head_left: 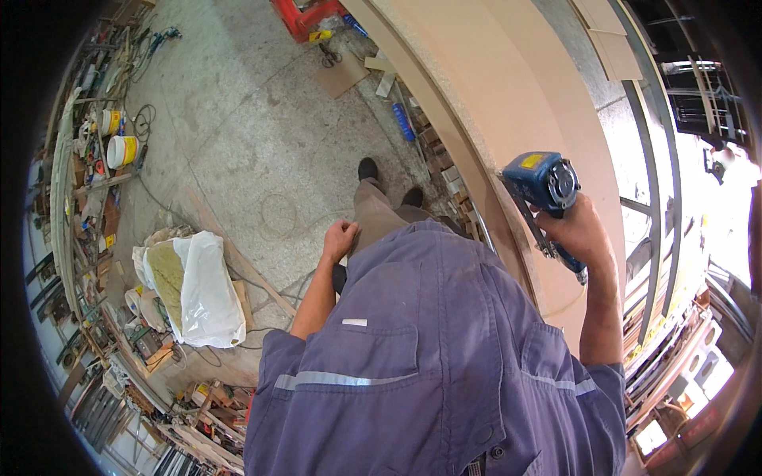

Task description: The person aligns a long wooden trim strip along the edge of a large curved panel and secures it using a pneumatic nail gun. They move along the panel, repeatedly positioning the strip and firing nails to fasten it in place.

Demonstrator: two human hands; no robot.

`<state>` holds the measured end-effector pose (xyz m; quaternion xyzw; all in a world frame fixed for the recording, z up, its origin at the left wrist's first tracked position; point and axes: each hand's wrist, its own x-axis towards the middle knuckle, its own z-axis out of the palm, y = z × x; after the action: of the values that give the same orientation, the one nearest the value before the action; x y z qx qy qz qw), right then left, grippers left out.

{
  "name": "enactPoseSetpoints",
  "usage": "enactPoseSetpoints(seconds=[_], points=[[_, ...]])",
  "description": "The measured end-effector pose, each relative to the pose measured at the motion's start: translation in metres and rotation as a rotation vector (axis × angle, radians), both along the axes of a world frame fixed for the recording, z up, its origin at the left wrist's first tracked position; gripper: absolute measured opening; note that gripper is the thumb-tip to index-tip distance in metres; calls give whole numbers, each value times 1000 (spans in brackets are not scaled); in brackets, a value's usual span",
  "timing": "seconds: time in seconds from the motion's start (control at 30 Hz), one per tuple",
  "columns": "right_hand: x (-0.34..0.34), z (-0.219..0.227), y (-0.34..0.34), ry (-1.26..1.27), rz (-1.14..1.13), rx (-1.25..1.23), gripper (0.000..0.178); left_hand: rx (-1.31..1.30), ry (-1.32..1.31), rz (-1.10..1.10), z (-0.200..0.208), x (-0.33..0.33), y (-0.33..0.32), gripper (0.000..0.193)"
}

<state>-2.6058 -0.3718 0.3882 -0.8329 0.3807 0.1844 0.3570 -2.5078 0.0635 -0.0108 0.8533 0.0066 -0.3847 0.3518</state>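
My right hand (579,232) is wrapped around the handle of a blue pneumatic nail gun (537,178) with a yellow label on its head. The nail gun is over the near part of a long tan board (516,87), its nose by the left edge. Whether the nose touches the board I cannot tell. Beside my left thigh hangs my left hand (341,239), its fingers curled in a loose fist with nothing visible in them. A thin air hose (567,305) runs below the nail gun over the board.
On the floor at left lies a white plastic sack (210,289). White buckets (122,151) and tools line the left side. Wood offcuts (451,174) and a blue cylinder (403,122) lie along the board's left side. A red frame (300,20) stands at the far end.
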Motion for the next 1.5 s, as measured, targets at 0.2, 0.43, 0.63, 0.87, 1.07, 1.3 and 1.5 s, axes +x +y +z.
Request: enactPoseSetpoints(seconds=[0.2, 0.43, 0.63, 0.87, 1.07, 1.3, 1.5], points=[[-36, -9, 0, -75, -71, 95, 25, 32, -52, -15, 18, 6, 1, 44], [-5, 17, 19, -241, -225, 257, 24, 60, -41, -20, 23, 44, 3, 46], [47, 20, 21, -258, -202, 255, 25, 77, -145, -42, 5, 114, 4, 44], [155, 24, 33, -207, -235, 230, 27, 28, -91, -44, -17, 245, -5, 45], [270, 25, 52, -246, -346, 279, 28, -3, -58, -60, 4, 371, -22, 41], [386, 28, 61, -253, -323, 246, 28, -52, -102, -175, 22, 501, -21, 40], [462, 37, 57, -262, -295, 261, 31, -203, -98, -104, 80, 578, -100, 40]])
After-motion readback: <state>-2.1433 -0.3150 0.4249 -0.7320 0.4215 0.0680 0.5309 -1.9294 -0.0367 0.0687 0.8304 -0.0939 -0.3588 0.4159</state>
